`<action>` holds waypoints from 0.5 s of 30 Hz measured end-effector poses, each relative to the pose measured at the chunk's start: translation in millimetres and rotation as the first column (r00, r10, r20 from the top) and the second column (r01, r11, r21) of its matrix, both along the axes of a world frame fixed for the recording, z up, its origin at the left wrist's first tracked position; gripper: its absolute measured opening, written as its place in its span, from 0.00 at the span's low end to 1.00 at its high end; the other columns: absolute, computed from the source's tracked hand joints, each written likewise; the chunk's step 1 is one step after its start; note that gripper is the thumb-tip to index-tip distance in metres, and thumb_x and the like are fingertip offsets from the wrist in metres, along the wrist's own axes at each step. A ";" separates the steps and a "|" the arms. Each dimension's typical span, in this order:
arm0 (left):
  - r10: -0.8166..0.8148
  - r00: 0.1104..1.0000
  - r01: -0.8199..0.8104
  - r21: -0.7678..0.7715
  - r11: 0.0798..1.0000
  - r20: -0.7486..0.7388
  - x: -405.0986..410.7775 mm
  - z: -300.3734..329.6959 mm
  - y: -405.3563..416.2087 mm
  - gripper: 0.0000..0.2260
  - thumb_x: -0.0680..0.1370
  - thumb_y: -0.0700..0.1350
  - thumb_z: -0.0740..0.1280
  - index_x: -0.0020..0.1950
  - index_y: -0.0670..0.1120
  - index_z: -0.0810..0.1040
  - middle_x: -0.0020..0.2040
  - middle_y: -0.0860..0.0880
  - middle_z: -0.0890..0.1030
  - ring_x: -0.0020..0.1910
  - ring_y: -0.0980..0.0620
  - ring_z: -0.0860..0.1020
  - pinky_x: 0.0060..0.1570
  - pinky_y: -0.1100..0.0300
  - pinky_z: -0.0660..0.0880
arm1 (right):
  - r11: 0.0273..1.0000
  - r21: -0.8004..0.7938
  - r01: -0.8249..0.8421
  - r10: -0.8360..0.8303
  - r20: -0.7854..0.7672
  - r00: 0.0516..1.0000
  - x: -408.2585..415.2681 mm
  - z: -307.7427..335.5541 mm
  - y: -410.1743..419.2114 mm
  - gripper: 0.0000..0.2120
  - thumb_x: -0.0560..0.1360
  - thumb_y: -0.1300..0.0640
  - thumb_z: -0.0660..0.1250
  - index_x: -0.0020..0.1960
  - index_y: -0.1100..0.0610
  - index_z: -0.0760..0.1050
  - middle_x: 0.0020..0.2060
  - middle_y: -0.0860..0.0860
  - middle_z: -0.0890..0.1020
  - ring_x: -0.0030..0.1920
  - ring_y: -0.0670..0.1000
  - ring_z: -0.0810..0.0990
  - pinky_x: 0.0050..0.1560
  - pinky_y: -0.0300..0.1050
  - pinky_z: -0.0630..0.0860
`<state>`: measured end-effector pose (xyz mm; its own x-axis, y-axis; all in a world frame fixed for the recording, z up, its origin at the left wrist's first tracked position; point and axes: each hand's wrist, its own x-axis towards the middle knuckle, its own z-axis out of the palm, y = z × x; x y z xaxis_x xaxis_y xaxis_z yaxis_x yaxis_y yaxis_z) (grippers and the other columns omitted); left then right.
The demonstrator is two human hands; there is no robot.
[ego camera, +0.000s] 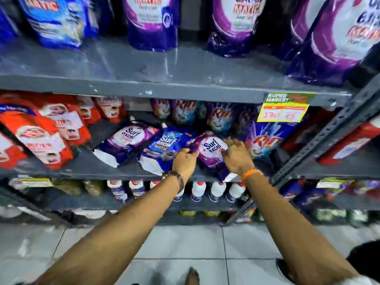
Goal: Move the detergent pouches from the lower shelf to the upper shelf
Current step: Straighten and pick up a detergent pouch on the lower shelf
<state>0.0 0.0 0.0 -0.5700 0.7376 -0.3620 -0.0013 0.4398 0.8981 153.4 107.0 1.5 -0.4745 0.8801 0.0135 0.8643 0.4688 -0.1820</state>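
Note:
A purple Surf Excel pouch (211, 152) lies tilted on the lower shelf (82, 167). My left hand (185, 161) grips its left edge and my right hand (236, 155) presses on its right side. Next to it on the left lie a blue Surf Excel pouch (162, 147) and another purple pouch (125, 142). On the upper shelf (144, 66) stand several larger purple pouches (152, 21) and a blue pouch (55, 19).
Red packs (39, 132) fill the lower shelf's left side, and Rin packs (265, 140) stand behind and to the right. A yellow price tag (284, 110) hangs from the upper shelf edge. A perforated metal upright (329, 136) slants at right. White bottles (199, 190) stand one shelf below.

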 end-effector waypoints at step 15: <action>0.244 0.880 -0.193 -0.163 0.968 0.407 12.6 -51.0 72.6 0.21 0.79 0.47 0.68 0.70 0.41 0.74 0.68 0.41 0.79 0.65 0.43 0.79 0.65 0.49 0.76 | 0.831 -0.525 0.183 -0.299 -0.143 0.944 16.8 -44.0 44.5 0.33 0.76 0.44 0.68 0.74 0.61 0.66 0.68 0.62 0.77 0.67 0.65 0.77 0.66 0.53 0.74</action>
<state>12.6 72.6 -51.0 -0.4869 0.5508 -0.6779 -0.4756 0.4839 0.7346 170.1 151.5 -42.5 -0.2827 0.8795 -0.3829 0.8514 0.0461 -0.5225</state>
